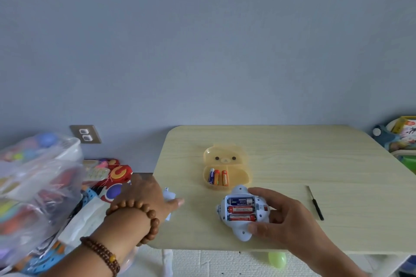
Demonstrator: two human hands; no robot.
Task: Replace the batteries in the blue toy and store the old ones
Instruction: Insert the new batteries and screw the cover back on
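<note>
The blue toy (pixel 239 230) lies upside down on the pale wooden table (pixel 292 153), its battery bay uncovered with three batteries (pixel 242 209) inside. My right hand (pixel 281 216) grips the toy from its right side. My left hand (pixel 153 195) rests at the table's left edge over a small light-blue piece (pixel 169 195), probably the battery cover; whether the fingers grip it is hidden. Behind the toy, an orange bear-shaped case (pixel 236 177) lies open with three batteries (pixel 218 177) in its left compartment.
A small black screwdriver (pixel 316 203) lies on the table to the right of the toy. Bags and baskets of toys (pixel 40 186) crowd the floor at the left. A wall socket (pixel 85 134) sits behind them. More toys (pixel 400 137) stand at the far right.
</note>
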